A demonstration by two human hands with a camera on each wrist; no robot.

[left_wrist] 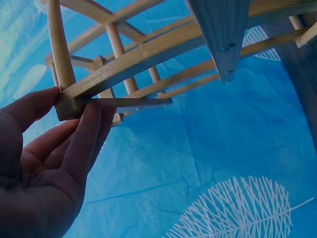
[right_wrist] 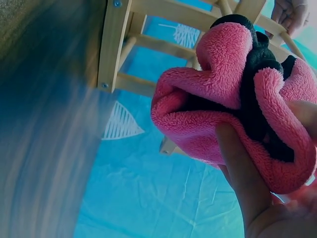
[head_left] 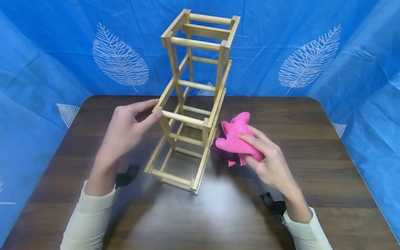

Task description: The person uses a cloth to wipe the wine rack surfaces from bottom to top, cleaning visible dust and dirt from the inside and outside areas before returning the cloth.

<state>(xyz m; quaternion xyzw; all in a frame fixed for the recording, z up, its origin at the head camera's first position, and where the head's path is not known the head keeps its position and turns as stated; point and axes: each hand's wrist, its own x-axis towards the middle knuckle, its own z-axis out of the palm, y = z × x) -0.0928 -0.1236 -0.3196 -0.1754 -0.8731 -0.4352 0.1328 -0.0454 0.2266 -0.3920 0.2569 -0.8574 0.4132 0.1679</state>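
A tiered wooden rack [head_left: 194,122] of slats and round rods stands on the table, its tallest part at the back. My left hand [head_left: 128,126] pinches the rack's middle-tier corner between thumb and fingers; the left wrist view shows the wooden corner [left_wrist: 74,101] in that grip. On the other side, my right hand [head_left: 268,159] holds a bunched pink cloth [head_left: 235,137] with a black side. In the right wrist view the fluffy cloth [right_wrist: 198,114] is folded over the fingers. Whether the cloth touches the rack's right side cannot be told.
The dark wood-grain table [head_left: 297,139] has rounded back corners. A blue sheet [head_left: 250,21] with white leaf prints hangs behind it and at both sides. Black straps [head_left: 126,176] show at the wrists.
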